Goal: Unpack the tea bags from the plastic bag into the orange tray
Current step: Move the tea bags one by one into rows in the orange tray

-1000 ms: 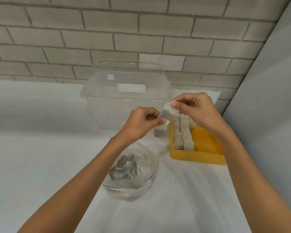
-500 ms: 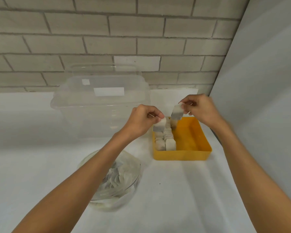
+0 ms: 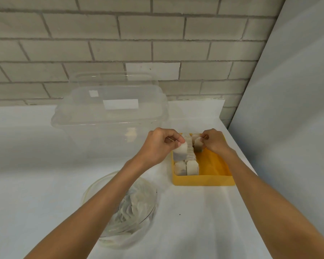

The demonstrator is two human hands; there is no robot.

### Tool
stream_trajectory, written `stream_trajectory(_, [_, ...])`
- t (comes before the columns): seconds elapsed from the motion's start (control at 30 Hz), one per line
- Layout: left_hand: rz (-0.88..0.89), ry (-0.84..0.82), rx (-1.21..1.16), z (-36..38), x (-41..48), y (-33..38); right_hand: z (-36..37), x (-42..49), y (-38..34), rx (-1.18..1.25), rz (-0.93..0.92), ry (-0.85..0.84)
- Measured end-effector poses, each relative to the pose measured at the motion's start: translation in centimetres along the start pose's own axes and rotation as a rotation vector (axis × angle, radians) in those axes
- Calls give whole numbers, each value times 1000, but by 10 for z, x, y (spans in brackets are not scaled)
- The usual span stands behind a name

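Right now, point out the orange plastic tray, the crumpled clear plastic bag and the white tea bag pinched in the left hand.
orange plastic tray (image 3: 204,180), head view, front wall.
crumpled clear plastic bag (image 3: 138,208), head view, its folded middle.
white tea bag (image 3: 180,153), head view, flat face below left hand (image 3: 158,146).

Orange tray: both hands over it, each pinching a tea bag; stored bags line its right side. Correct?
No: head view shows stored bags lining the left side of the orange tray. Left hand and right hand each pinch a tea bag over it.
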State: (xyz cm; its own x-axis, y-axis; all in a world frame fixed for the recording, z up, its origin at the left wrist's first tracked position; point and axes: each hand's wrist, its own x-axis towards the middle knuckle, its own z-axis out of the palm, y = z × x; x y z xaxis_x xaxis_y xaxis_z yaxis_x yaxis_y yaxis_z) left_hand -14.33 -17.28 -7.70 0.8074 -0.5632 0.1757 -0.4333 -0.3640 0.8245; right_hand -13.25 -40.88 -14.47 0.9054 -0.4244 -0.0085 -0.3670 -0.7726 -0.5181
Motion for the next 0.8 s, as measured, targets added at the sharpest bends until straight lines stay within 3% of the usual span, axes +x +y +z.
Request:
stream_trajectory(0.3, [-12, -2, -13, 3, 4, -4, 11, 6, -3, 122, 14, 54])
stream_trajectory(0.8, [4, -44, -10, 16, 14, -3, 17, 9, -1, 101, -6, 77])
